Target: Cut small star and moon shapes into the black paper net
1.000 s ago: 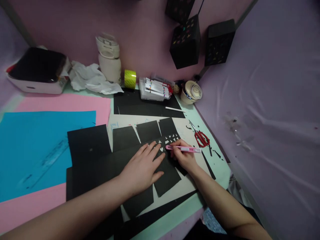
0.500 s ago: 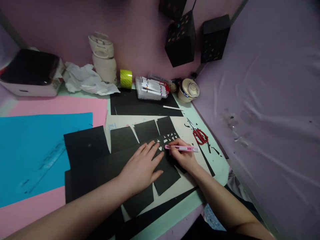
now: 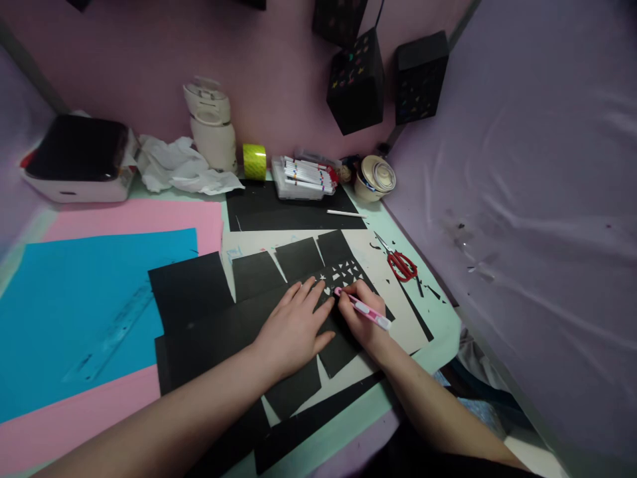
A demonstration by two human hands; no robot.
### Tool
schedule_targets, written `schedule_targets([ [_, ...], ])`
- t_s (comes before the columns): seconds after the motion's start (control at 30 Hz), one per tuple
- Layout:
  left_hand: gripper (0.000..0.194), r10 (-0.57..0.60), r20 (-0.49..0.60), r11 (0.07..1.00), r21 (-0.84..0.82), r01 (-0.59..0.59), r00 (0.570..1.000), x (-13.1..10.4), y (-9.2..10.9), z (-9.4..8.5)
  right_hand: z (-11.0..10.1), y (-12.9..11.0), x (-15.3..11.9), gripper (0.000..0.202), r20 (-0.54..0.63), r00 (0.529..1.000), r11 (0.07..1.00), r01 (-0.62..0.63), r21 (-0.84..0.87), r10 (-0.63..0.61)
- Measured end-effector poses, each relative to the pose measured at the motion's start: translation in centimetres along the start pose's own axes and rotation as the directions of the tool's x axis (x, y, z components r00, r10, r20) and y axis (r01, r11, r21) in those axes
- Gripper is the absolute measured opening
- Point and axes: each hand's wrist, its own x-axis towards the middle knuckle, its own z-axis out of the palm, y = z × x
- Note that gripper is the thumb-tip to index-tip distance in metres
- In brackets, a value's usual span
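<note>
A large sheet of black card [image 3: 213, 332] with several flaps along its edges lies in front of me. Its right part carries small cut-out shapes [image 3: 348, 270]: triangles, a star and a heart, with white showing through. My left hand [image 3: 293, 325] rests flat on the card, fingers stretched out just left of the cut-outs. In my right hand [image 3: 363, 315] is a pink craft knife [image 3: 368, 312], gripped like a pen. Its tip meets the card close to the heart; the blade itself is too small to make out.
Red-handled scissors [image 3: 401, 264] and black scraps lie to the right. Behind are a box of white markers [image 3: 303, 178], a white pen [image 3: 346, 213], yellow tape [image 3: 254, 162] and a white bottle [image 3: 213, 129]. A blue sheet [image 3: 74, 299] lies left. Black boxes [image 3: 355, 83] hang above.
My right hand has turned the craft knife, so its rear end now points lower, towards me. The left hand stays flat on the card. The whole view has shifted slightly.
</note>
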Motion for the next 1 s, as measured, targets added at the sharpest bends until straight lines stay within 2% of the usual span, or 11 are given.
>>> schedule_targets([
  [0.37,0.054,-0.004,0.006,1.000,-0.015,0.004,1.000,0.10,0.11,-0.13,-0.08,-0.16,0.26,0.016,-0.009,0.998,0.998,-0.063,0.019,0.063],
  [1.0,0.057,-0.003,0.015,1.000,-0.001,0.003,1.000,0.07,0.03,-0.19,0.00,0.29,-0.21,0.016,0.001,0.999,0.999,-0.044,-0.001,0.044],
])
